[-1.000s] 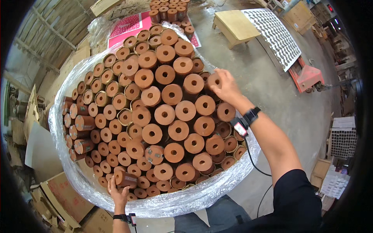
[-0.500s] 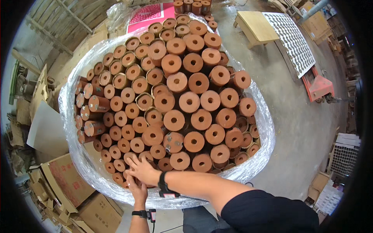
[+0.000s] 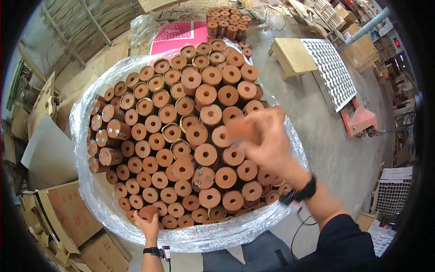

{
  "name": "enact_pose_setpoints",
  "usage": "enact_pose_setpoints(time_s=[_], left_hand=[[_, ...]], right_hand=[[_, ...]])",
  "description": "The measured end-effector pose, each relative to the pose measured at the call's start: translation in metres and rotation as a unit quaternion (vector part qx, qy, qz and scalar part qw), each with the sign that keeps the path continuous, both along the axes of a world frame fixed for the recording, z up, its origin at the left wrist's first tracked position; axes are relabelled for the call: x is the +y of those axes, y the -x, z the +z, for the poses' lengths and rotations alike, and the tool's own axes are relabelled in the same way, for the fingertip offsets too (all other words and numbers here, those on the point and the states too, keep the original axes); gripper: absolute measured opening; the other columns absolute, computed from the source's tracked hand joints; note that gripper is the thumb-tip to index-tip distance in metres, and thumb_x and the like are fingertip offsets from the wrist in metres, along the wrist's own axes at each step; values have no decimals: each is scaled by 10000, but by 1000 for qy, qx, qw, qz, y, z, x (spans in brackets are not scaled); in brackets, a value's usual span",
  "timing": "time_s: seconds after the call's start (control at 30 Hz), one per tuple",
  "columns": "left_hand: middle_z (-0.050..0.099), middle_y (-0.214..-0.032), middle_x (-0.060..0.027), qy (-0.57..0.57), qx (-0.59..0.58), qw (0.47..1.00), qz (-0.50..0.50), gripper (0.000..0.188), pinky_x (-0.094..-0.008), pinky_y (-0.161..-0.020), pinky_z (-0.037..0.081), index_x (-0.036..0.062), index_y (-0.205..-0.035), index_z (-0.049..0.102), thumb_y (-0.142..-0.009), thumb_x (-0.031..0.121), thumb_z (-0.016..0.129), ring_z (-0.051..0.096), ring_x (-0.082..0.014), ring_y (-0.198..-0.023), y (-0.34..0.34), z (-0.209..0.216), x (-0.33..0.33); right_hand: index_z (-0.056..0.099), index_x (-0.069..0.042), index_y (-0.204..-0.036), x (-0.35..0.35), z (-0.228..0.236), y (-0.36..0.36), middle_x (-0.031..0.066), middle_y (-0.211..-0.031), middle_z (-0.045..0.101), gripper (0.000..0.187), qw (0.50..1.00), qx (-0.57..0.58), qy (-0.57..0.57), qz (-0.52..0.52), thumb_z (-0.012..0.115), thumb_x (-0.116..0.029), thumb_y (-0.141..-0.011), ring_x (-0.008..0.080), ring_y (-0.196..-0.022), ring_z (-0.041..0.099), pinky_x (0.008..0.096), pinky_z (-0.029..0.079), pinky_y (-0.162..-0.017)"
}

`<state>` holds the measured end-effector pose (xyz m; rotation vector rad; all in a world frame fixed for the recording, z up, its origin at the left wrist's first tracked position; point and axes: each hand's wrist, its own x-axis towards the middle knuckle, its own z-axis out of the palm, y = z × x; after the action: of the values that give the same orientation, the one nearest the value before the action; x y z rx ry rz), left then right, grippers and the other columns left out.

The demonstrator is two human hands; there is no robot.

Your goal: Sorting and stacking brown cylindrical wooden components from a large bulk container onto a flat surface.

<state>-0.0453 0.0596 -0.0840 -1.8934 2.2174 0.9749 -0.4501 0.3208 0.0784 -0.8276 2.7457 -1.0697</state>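
Many reddish-brown cylinders, most with a round hole in the top, stand packed inside a wrap of clear plastic film. At the near left of the stack, my left hand has its fingers curled round a brown cylinder tilted among the others. Over the right part of the stack my right hand is raised, smeared by motion, with its fingers closed on a reddish-brown piece. Its full shape is blurred and partly hidden by the fingers. Some cylinders at the left lie tilted, with grey spots on their ends.
More brown cylinders stand on the floor behind, near a pink sheet. At the right are a small wooden table, a patterned white sheet and a red pallet jack. Cardboard boxes sit at the near left.
My right hand has left my left hand's side and swung right and away over the stack, now with a brown piece. My left hand has shifted slightly left and holds a cylinder.
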Motion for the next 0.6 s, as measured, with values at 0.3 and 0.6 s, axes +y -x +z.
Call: enact_pose_setpoints(time_s=[0.3,0.6], left_hand=[[438,-1397,-188,89,155,983,40,830,-403,-1100,379,13,-1473,339,-775,59,785,462,-309,-1296,73,74,1],[457,-1351,-149,15,278,942,-189,889,-387,-1048,427,39,-1466,359,-717,72,836,487,-272,-1244,251,149,76]], right_hand=[[591,-185,-1331,88,-123,222,189,-1208,545,656,968,-112,-190,-118,810,-349,-734,373,-1120,581,409,483,-988],[498,-51,-1416,102,-189,245,193,-1286,635,672,954,-271,8,-128,688,-409,-881,303,-1178,614,370,459,-1022]])
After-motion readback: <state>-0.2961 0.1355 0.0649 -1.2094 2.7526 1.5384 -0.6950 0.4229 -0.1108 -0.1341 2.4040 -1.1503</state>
